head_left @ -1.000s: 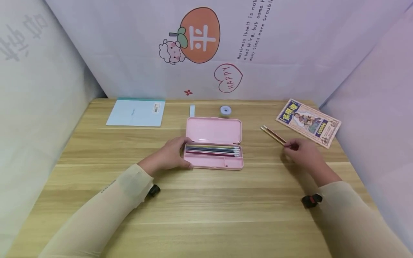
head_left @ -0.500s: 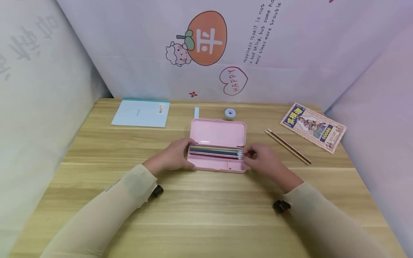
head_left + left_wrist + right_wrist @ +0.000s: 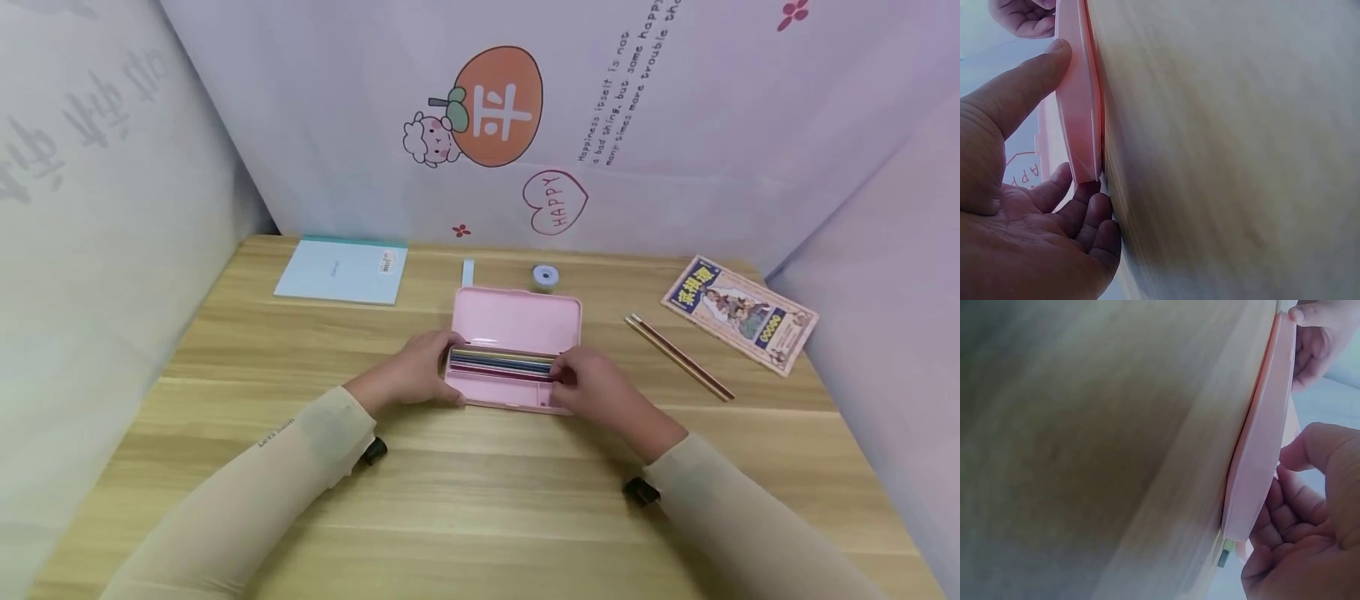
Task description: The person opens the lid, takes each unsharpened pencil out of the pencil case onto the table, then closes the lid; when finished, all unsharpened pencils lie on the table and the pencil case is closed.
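A pink pencil case (image 3: 517,317) stands with its lid raised, in the middle of the table. Several pencils (image 3: 501,364) lie side by side in its long compartment. My left hand (image 3: 416,367) grips the case's left end, thumb along the front wall and fingers round the short side, as the left wrist view also shows. At the other end, my right hand (image 3: 596,387) has thumb and index finger pinched at the pencils' right ends, which it mostly hides. White tips show between those fingers in the right wrist view. How many pencils are pinched cannot be seen.
Two pencils (image 3: 678,357) lie slanted on the table at the right, near an illustrated book (image 3: 742,312). A light blue notebook (image 3: 341,271) is at the back left. Behind the case are a pale blue strip (image 3: 468,272) and a small round lilac item (image 3: 545,276).
My right hand has let go of the two pencils at the right, moved left to the case and closed on the pencil ends inside. My left hand keeps its grip; the head view has shifted slightly.
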`<action>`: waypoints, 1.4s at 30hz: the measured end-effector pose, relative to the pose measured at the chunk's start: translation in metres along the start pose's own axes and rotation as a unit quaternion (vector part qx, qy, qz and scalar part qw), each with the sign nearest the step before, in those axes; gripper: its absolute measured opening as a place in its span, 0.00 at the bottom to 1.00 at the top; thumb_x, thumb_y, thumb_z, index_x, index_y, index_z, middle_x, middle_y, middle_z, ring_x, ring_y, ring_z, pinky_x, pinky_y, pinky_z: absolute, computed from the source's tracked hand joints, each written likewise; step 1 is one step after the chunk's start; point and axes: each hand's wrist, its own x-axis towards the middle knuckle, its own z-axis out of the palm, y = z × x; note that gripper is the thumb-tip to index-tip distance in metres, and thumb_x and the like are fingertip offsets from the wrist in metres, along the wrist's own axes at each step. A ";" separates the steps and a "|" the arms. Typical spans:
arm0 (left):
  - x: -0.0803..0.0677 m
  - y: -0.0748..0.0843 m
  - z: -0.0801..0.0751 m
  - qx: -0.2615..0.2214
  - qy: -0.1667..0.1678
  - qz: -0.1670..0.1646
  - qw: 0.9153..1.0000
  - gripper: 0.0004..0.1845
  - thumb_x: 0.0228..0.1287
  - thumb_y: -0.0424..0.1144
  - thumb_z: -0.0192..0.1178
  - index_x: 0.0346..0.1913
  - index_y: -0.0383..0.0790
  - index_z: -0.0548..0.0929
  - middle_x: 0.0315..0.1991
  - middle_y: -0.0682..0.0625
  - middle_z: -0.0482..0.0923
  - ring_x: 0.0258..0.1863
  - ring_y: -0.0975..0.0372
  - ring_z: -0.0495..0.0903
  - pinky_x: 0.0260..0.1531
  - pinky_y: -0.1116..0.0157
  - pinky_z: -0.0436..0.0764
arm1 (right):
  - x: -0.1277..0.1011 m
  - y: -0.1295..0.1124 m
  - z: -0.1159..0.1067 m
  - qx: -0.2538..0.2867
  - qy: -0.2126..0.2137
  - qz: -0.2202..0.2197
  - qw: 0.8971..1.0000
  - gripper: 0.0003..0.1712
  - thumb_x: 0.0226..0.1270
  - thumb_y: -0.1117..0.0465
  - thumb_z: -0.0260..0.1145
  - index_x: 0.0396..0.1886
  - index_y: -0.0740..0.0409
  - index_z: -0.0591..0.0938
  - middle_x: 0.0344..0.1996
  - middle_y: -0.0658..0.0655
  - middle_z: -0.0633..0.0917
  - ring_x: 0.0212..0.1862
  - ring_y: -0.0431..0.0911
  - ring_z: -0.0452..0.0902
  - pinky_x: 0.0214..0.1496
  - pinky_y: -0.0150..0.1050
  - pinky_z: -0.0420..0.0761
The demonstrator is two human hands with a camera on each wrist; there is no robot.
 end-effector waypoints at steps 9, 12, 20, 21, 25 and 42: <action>0.000 -0.001 0.003 -0.001 0.003 0.000 1.000 0.45 0.47 0.46 0.85 0.67 0.42 0.73 0.64 0.48 0.74 0.65 0.53 0.69 0.71 0.52 0.66 | -0.001 -0.001 0.002 -0.047 -0.011 0.000 0.999 0.11 0.60 0.61 0.74 0.40 0.61 0.86 0.35 0.53 0.82 0.37 0.47 0.76 0.42 0.44 0.81; 0.001 0.001 0.003 0.001 0.003 -0.001 1.000 0.45 0.47 0.46 0.85 0.67 0.42 0.73 0.64 0.48 0.74 0.65 0.53 0.70 0.71 0.52 0.66 | -0.002 -0.005 0.001 -0.049 -0.018 0.010 0.999 0.11 0.61 0.60 0.73 0.41 0.60 0.87 0.36 0.53 0.82 0.37 0.47 0.76 0.42 0.43 0.81; 0.000 0.002 0.003 0.002 0.004 -0.003 1.000 0.45 0.47 0.46 0.85 0.68 0.42 0.73 0.63 0.49 0.75 0.65 0.54 0.70 0.71 0.52 0.66 | -0.003 -0.011 0.002 -0.065 -0.029 0.009 0.997 0.12 0.62 0.59 0.73 0.43 0.58 0.88 0.37 0.52 0.84 0.39 0.47 0.76 0.44 0.42 0.81; 0.000 0.002 0.003 0.003 0.004 -0.003 1.000 0.45 0.47 0.46 0.85 0.68 0.43 0.73 0.63 0.49 0.75 0.65 0.54 0.70 0.71 0.52 0.66 | -0.003 -0.011 0.003 -0.065 -0.029 0.010 0.997 0.11 0.62 0.59 0.73 0.43 0.58 0.88 0.37 0.52 0.84 0.39 0.47 0.76 0.44 0.42 0.81; -0.001 0.003 0.002 0.006 0.005 -0.004 1.000 0.45 0.47 0.45 0.85 0.68 0.43 0.73 0.63 0.49 0.75 0.65 0.54 0.70 0.71 0.52 0.66 | -0.001 -0.011 0.004 -0.069 -0.028 0.013 0.997 0.10 0.62 0.59 0.73 0.41 0.57 0.87 0.35 0.51 0.83 0.37 0.46 0.75 0.42 0.42 0.80; -0.001 0.005 0.002 0.015 0.000 -0.008 1.000 0.46 0.49 0.46 0.84 0.70 0.43 0.72 0.66 0.48 0.73 0.69 0.52 0.67 0.73 0.51 0.63 | 0.000 -0.014 0.004 -0.069 -0.026 -0.013 0.997 0.07 0.66 0.60 0.72 0.40 0.58 0.88 0.33 0.51 0.83 0.38 0.47 0.75 0.45 0.44 0.80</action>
